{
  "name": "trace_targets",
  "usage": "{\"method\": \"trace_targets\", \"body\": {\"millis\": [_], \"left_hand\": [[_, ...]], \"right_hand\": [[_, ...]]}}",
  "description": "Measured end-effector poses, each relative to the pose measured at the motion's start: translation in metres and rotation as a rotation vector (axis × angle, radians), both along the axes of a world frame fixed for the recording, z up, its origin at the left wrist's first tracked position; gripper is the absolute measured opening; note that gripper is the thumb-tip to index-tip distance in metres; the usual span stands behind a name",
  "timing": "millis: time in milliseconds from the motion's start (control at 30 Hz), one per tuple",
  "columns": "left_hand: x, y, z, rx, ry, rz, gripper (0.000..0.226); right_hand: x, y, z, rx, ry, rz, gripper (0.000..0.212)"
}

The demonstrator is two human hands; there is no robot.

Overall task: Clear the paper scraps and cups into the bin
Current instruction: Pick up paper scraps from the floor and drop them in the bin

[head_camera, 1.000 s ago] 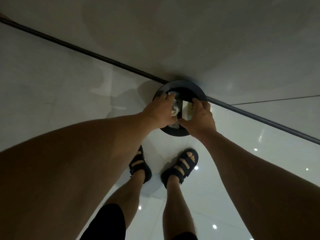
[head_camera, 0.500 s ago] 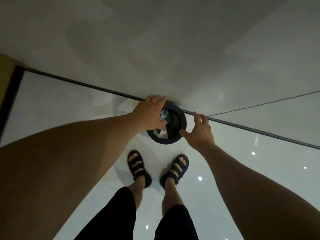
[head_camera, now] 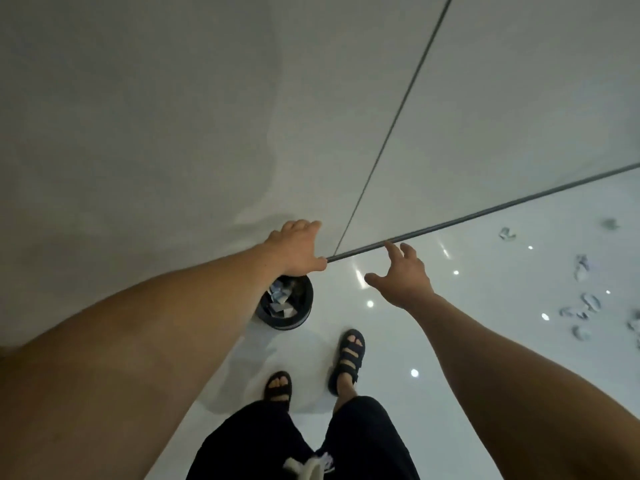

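Standing on the glossy white tiled floor (head_camera: 450, 341), one round black bin (head_camera: 298, 317) holds several crumpled paper scraps (head_camera: 278, 296) beneath the left hand (head_camera: 298, 249). Both hands, the right hand (head_camera: 403, 280) included, are spread and empty. About seven scattered grey-white scraps (head_camera: 585, 303) lie far right.

Bin (head_camera: 301, 308) mouth under left forearm (head_camera: 194, 306)

The bin (head_camera: 285, 308) stands on the floor (head_camera: 450, 306) at centre frame, near the wall base, with paper scraps (head_camera: 278, 299) inside it. The left hand (head_camera: 298, 249) is just above it; the right hand (head_camera: 401, 275) is to its right. Two sandalled feet (head_camera: 348, 358) stand below the bin. More scraps (head_camera: 585, 303) lie at the right edge.
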State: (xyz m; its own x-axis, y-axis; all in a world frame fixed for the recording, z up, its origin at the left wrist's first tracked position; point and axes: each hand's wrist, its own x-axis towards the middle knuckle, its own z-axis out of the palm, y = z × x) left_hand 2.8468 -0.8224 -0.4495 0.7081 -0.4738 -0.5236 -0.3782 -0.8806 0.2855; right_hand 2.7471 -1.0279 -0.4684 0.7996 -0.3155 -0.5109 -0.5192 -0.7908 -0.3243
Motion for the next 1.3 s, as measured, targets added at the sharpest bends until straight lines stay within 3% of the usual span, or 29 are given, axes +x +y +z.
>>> {"method": "trace_targets", "body": {"millis": [367,867,1033,1300], "left_hand": [[-0.07,-0.18,0.091,-0.029,-0.127,-0.508,0.086],[-0.345,-0.5,0.126,-0.163,-0.157,-1.009,0.082],[-0.381,-0.571,0.127,-0.155,-0.184,-1.081,0.08],[-0.378,-0.711,0.104,-0.137,-0.183,-1.104,0.079]], "right_hand": [[-0.144,-0.106,0.085,-0.091,-0.151,-0.434,0.083],[-0.461,-0.34,0.124,-0.184,-0.082,-0.935,0.082],[-0.503,-0.391,0.122,-0.171,-0.087,-1.021,0.081],[-0.503,-0.512,0.111,-0.184,-0.059,-1.048,0.081]]}}
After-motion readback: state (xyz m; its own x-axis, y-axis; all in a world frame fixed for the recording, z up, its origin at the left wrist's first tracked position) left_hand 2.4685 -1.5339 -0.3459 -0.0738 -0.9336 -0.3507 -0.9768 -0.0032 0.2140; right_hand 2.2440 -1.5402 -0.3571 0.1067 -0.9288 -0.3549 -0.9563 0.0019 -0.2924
